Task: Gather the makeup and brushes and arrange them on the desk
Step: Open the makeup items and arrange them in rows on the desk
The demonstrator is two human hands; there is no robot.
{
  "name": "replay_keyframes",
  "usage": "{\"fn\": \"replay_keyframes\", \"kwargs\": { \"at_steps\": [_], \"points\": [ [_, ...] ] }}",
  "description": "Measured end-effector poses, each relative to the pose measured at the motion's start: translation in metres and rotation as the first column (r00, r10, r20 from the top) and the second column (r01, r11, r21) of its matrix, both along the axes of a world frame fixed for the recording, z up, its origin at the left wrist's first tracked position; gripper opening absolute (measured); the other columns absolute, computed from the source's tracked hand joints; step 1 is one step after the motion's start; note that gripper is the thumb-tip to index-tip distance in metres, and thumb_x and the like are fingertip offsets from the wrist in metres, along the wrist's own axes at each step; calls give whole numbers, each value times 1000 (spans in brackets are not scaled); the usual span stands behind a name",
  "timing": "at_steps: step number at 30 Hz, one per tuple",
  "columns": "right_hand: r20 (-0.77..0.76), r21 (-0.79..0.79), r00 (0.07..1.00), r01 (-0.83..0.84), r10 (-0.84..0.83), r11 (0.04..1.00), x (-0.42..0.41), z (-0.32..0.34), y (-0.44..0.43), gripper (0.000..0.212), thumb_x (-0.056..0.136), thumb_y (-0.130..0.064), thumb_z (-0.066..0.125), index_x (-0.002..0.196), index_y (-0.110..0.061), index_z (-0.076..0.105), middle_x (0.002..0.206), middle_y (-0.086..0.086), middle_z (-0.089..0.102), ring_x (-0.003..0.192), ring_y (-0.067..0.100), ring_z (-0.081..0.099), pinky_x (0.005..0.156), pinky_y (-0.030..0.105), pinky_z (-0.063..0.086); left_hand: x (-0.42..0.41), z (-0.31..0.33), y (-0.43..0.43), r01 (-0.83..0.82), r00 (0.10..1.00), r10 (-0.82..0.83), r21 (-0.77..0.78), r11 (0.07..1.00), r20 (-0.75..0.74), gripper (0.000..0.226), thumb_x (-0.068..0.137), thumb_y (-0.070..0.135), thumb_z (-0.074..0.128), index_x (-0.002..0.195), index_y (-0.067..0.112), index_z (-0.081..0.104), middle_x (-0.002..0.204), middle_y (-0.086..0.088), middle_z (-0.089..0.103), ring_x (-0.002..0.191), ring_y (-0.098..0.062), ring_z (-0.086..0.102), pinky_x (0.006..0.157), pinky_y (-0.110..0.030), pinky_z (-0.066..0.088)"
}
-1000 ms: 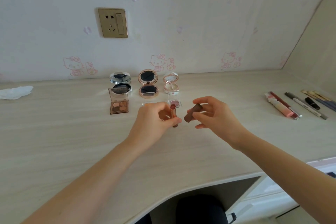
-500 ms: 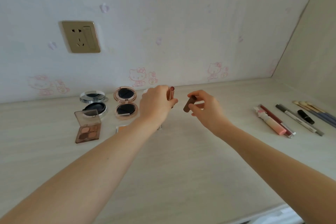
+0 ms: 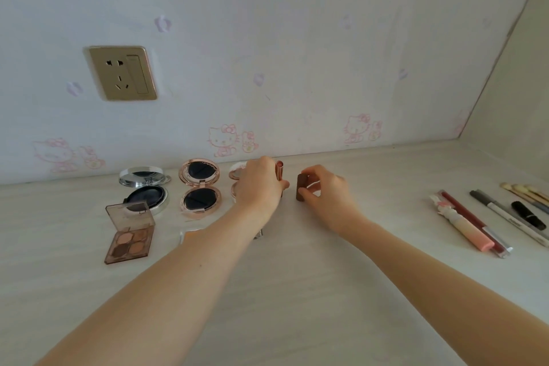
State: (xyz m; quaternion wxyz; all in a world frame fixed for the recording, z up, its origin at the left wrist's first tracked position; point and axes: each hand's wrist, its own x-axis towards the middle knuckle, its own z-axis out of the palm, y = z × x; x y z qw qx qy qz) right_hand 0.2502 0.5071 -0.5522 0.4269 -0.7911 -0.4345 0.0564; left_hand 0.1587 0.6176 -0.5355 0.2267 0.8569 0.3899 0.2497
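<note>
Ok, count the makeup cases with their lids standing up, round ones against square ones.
Round compacts: 3, one partly behind the left hand
Square palettes: 1
Total: 4

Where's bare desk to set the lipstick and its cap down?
Free: the desk stretch between the right hand holding the cap and the pink tube; also the near strip between the forearms. Crowded: around the left hand with the lipstick, by the compacts and eyeshadow palette; pens and brushes fill the far right.
</note>
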Motion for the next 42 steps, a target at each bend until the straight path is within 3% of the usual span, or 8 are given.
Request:
{"fn": "replay_keyframes", "kwargs": {
  "at_steps": [7,13,17,27,33,36,39,42],
  "points": [
    [-9,-1,1000,-16,16,1000,6,-3,18,22,80,-2,62,98,-14,62,93,-1,66,86,13,63,69,14,46,5,4,4,-17,1000,17,-77,997,-12,32,69,25,81,65,13,51,73,-7,64,72,-26,62,64,-35,52],
    [6,-16,1000,12,-12,1000,8,-7,25,20,78,-4,63,95,-14,63,89,1,68,86,18,63,77,27,50,3,11,4,-66,996,59,-105,992,-67,27,64,16,81,67,13,55,68,-3,57,70,-22,55,55,-23,27],
    [32,-51,999,27,-25,998,10,-8,29,23,80,-12,66,102,-15,62,92,3,68,87,19,61,76,30,49,8,9,7,-62,997,55,-140,988,-56,27,63,11,80,64,13,52,72,-6,60,76,-26,60,57,-28,37],
    [11,-95,1000,30,-29,995,11,-7,31,33,84,-17,64,116,-16,58,103,0,67,90,12,57,81,27,47,8,12,5,-55,994,47,-80,995,-101,30,65,11,79,66,12,48,71,-6,57,75,-25,56,51,-25,28],
    [93,-191,995,43,-26,981,10,-2,12,44,90,-22,61,131,-13,48,122,3,62,116,21,54,95,34,45,1,15,0,-77,996,73,-73,994,-59,25,66,2,70,60,12,48,71,-8,53,68,-27,49,53,-27,37],
    [155,-234,988,49,-13,971,7,4,-6,43,94,-23,54,134,-10,44,129,5,58,121,24,51,97,33,42,-11,21,-6,-54,999,54,22,998,4,3,78,4,63,79,5,61,82,-11,61,77,-31,60,69,-38,53],
    [239,-278,971,58,11,959,3,8,-32,43,96,-23,51,136,-10,43,133,5,55,123,24,49,98,34,43,-27,27,-14,-13,999,9,142,990,30,18,89,13,54,101,1,62,96,-15,61,88,-35,59,78,-42,52],
    [319,-318,948,88,19,944,-1,9,-62,41,97,-24,48,135,-11,43,134,5,52,122,24,47,96,34,43,-42,29,-27,39,998,-49,304,952,26,23,93,16,46,103,4,63,91,-15,65,87,-36,60,72,-41,50]
  ]
}}
